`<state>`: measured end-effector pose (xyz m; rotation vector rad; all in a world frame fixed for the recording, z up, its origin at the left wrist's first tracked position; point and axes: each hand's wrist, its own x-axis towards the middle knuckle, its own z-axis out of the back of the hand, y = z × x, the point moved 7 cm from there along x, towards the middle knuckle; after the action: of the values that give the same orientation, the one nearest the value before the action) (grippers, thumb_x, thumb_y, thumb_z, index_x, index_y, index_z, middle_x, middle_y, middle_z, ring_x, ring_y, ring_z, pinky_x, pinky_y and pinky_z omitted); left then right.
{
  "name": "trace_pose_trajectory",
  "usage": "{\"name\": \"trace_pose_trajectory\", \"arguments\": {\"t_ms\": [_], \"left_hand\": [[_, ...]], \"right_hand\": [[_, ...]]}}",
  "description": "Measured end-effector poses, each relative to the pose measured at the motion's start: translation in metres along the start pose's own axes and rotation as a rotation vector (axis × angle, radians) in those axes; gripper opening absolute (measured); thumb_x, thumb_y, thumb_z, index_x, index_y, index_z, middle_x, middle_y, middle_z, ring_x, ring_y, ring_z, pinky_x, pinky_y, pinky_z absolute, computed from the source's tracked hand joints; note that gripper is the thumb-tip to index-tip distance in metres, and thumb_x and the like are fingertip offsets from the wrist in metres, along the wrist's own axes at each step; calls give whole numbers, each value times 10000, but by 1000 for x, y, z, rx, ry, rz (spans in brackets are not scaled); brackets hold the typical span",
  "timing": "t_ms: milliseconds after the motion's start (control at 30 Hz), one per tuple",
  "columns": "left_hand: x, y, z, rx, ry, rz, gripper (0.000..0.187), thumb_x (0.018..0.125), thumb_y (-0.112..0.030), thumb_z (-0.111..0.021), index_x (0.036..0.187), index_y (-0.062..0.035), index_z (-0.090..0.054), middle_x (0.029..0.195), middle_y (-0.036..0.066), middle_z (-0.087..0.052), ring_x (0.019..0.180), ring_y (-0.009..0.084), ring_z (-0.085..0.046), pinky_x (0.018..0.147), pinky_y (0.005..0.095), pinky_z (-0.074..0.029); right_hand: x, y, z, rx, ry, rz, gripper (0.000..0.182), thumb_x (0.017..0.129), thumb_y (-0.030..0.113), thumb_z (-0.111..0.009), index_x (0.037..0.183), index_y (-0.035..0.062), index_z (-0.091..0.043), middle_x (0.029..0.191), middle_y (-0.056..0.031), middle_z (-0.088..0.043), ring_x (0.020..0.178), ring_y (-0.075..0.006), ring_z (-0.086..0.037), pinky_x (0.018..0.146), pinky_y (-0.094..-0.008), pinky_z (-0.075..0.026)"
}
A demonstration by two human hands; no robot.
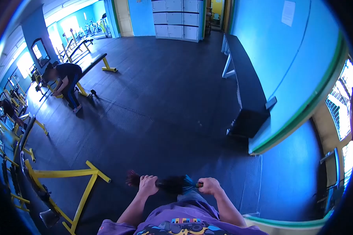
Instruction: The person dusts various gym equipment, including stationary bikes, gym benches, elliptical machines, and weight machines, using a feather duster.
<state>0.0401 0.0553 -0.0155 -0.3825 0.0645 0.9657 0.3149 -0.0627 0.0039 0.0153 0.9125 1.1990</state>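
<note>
Held level in front of my purple shirt [176,213] is what looks like a feather duster [171,184], dark in the middle, reddish at its left end and teal toward the right. My left hand [148,185] is closed around the feathery part near the reddish end. The fingers of my right hand [210,185] wrap the other end, where a short piece of handle shows beside the teal feathers. Dark floor [161,129] lies beneath the duster.
A yellow-framed bench [66,172] stands close on my left. Farther left, another person [68,78] bends beside a long bench [94,62]. A black bench [243,74] runs along the blue wall at right. Grey lockers [176,19] stand at the back.
</note>
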Motion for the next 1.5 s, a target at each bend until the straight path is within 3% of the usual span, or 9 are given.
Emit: {"name": "trace_pose_trajectory", "arguments": {"t_ms": [67, 100, 500, 767, 967, 1100, 1200, 1333, 1500], "left_hand": [[-26, 11, 9, -21, -73, 12, 265, 691, -240, -691, 930, -124, -684, 951, 67, -676, 1030, 298, -611, 973, 446, -388], [129, 12, 54, -41, -142, -10, 265, 691, -240, -691, 930, -124, -684, 951, 67, -676, 1030, 298, -611, 973, 446, -388], [469, 73, 111, -108, -109, -38, 336, 651, -287, -719, 957, -151, -710, 959, 52, -677, 1029, 283, -606, 968, 433, -380], [697, 114, 188, -83, 111, -263, 369, 650, -252, -734, 1006, -158, -704, 1045, 79, -670, 1102, 296, -586, 1066, 455, -336], [813, 103, 275, 0, -206, -296, 681, 679, -280, -745, 1320, -175, -541, 1361, 199, -459, 1314, 364, -396, 1135, 534, -227], [890, 169, 229, -127, 246, -104, 691, 736, -298, -733, 1367, -150, -493, 1365, 229, -456, 1326, 389, -405, 1096, 547, -305], [937, 221, 162, -69, 710, -106, 534, 789, -269, -691, 1283, -92, -591, 1213, 220, -621, 1146, 380, -603, 928, 473, -501], [1014, 183, 204, -104, 1120, -99, 412, 832, -216, -645, 1210, -52, -647, 1203, 175, -666, 1147, 336, -624, 921, 441, -517], [1149, 166, 250, -144, 945, -34, 412, 788, -227, -697, 1153, -38, -676, 1144, 165, -690, 1099, 348, -645, 898, 439, -520]], "right_hand": [[-8, 16, -17, -6, 59, -7, 312, 712, 273, -640, 972, 104, -677, 1006, -161, -714, 1008, -357, -665, 887, -483, -503], [104, 11, 98, -50, -1, -2, 312, 712, 273, -640, 972, 104, -677, 1006, -161, -714, 1008, -357, -665, 887, -483, -503], [381, 25, 276, -159, -117, 21, 314, 724, 217, -602, 1005, 92, -667, 993, -168, -712, 975, -362, -678, 851, -476, -525], [547, 31, 341, 223, 334, -153, 409, 708, 357, -730, 936, 18, -734, 932, -195, -723, 866, -317, -696, 793, -409, -526], [620, 36, 421, 505, 123, -33, 347, 735, 262, -693, 968, 6, -714, 880, -171, -721, 808, -260, -680, 763, -405, -530], [689, -30, 458, 720, 94, -402, 374, 767, 304, -682, 996, 10, -710, 921, -174, -725, 829, -257, -679, 770, -401, -514], [750, -81, 515, 486, 54, -367, 375, 789, 330, -685, 985, 12, -720, 926, -188, -726, 843, -266, -686, 766, -407, -502], [791, -93, 635, 624, 138, -255, 349, 854, 276, -665, 1075, 8, -695, 982, -189, -719, 928, -294, -683, 801, -404, -502], [859, -151, 688, 838, 190, -138, 361, 929, 252, -639, 1230, 53, -634, 1123, -113, -700, 981, -203, -638, 870, -373, -503]]}}
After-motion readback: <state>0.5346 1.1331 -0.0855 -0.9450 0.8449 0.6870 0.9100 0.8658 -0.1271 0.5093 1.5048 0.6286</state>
